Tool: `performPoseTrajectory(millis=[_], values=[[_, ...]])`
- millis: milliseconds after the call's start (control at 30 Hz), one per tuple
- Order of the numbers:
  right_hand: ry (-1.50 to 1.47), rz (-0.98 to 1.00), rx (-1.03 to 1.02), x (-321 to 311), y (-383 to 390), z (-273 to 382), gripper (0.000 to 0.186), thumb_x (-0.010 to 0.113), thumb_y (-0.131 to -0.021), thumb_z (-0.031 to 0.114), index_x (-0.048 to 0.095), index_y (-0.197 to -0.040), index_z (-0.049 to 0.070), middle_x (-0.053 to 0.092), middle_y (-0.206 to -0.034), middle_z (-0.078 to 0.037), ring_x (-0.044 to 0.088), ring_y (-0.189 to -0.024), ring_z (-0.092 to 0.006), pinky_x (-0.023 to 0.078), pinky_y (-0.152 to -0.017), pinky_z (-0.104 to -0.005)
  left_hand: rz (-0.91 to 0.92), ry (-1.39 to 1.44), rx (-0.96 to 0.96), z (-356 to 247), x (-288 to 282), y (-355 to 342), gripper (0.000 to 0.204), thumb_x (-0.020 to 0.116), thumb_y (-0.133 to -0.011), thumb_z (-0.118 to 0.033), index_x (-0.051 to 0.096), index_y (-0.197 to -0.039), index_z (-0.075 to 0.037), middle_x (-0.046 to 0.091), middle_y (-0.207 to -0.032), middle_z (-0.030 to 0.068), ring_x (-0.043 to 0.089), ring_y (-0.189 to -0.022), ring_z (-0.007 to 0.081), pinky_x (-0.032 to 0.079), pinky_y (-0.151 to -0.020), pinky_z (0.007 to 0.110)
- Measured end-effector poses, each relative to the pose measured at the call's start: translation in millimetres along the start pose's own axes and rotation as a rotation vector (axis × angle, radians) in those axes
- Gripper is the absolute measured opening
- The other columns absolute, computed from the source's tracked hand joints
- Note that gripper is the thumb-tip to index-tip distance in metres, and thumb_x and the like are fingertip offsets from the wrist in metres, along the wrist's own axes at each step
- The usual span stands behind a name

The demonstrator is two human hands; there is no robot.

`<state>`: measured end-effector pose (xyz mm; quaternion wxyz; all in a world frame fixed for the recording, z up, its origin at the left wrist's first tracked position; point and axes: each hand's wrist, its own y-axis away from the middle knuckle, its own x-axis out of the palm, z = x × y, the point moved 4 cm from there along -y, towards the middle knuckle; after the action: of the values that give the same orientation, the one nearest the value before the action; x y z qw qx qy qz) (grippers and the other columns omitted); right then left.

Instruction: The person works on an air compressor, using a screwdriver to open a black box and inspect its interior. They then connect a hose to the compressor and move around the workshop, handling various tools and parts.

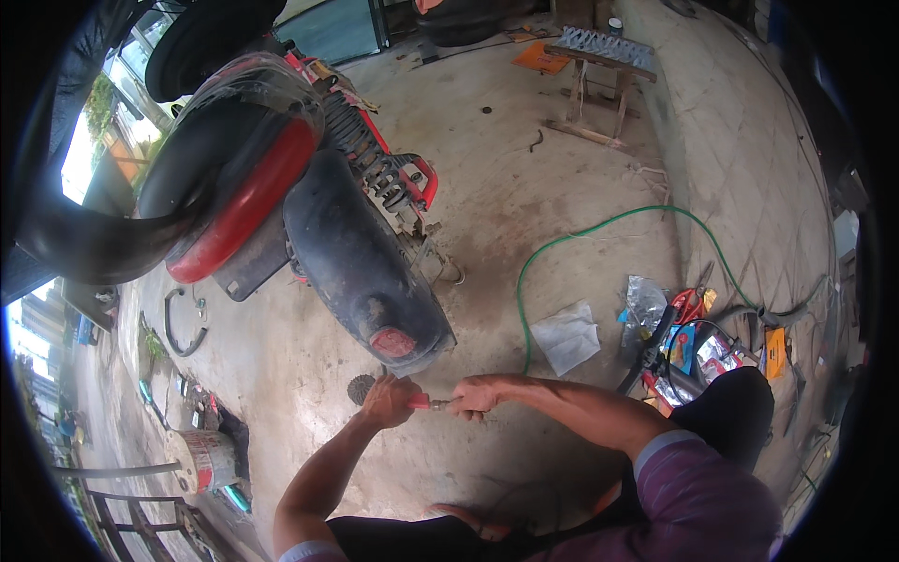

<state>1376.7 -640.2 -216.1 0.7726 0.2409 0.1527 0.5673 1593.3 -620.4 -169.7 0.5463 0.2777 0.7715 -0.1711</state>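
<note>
In the head view, we are holding a red-handled tool [420,401] just beside the tail of the black fender [361,253], our left hand [387,403] clamping its red part, our right hand [476,395] its metal end. We should probably be keeping both wrists straight and in line. A silver bag [645,304] and a small jar [615,26] are hiding whatever they contain.
</note>
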Motion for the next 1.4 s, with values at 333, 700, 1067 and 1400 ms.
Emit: performPoseTrajectory(millis=[333, 700, 1067, 1400], values=[[0.616, -0.183, -0.212, 8, 3, 15, 0.039, 0.054, -0.098, 0.037, 0.068, -0.096, 0.001, 0.07, -0.091, -0.027, 0.07, -0.086, -0.0423, 0.052, -0.075, -0.0522, 0.206, 0.002, -0.101, 11, 2, 4, 0.017, 0.068, -0.08, -0.01, 0.073, -0.096, -0.013, 0.067, -0.102, 0.0128, 0.065, -0.103, 0.0337, 0.052, -0.092, 0.046], [0.74, -0.409, -0.142, 10, 18, 35, 0.026, 0.061, -0.096, 0.026, 0.062, -0.099, 0.0, 0.067, -0.091, -0.028, 0.063, -0.09, -0.0514, 0.05, -0.078, -0.0583, 0.173, -0.078, -0.19, 14, 8, 13, 0.032, 0.076, -0.078, -0.033, 0.073, -0.106, -0.017, 0.062, -0.115, 0.0089, 0.058, -0.118, 0.0275, 0.047, -0.097, 0.043], [0.9, -0.313, -0.182, 4, 48, 29, 0.026, 0.064, -0.093, 0.024, 0.068, -0.107, 0.003, 0.068, -0.105, -0.023, 0.065, -0.099, -0.0458, 0.052, -0.086, -0.0548, 0.255, 0.267, -0.497, -16, -63, 17, 0.035, 0.072, -0.083, -0.031, 0.071, -0.111, -0.01, 0.066, -0.119, 0.0144, 0.065, -0.116, 0.0348, 0.053, -0.094, 0.048], [0.642, 0.002, 0.306, 79, 147, 47, 0.034, 0.064, -0.089, 0.035, 0.074, -0.094, 0.003, 0.073, -0.094, -0.023, 0.072, -0.092, -0.0391, 0.055, -0.082, -0.0488, -0.383, 0.79, -0.881, -173, -204, 196, 0.037, 0.068, -0.095, -0.025, 0.065, -0.127, -0.007, 0.066, -0.119, 0.0162, 0.066, -0.11, 0.0353, 0.054, -0.094, 0.044]])
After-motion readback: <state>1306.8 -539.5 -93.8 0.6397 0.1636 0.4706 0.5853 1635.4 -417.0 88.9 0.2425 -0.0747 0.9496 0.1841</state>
